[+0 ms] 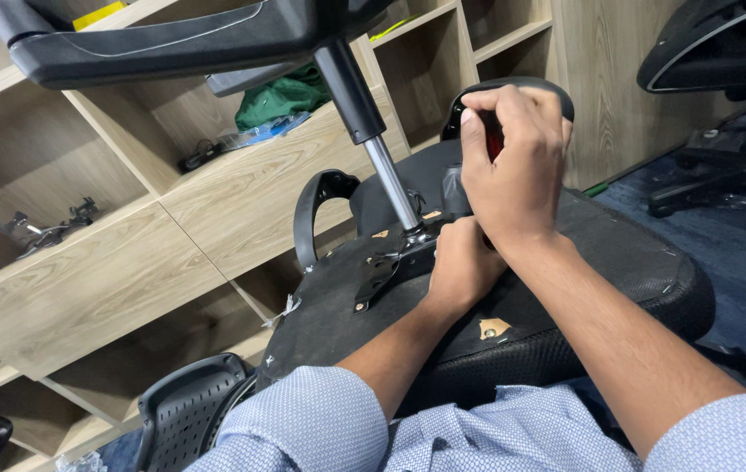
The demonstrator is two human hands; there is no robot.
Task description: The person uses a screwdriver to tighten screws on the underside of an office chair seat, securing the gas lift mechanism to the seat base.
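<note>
the upturned chair seat lies across the person's lap, its metal post pointing up. the right hand is closed around a dark red-marked tool above the bracket. the left hand presses on the seat by the post's foot; whether it grips, i cannot tell. a slipping tool could likely hit those fingers. the wooden shelves hold a green cloth and small metal parts.

Red-black tool mostly hidden inside right hand
</note>
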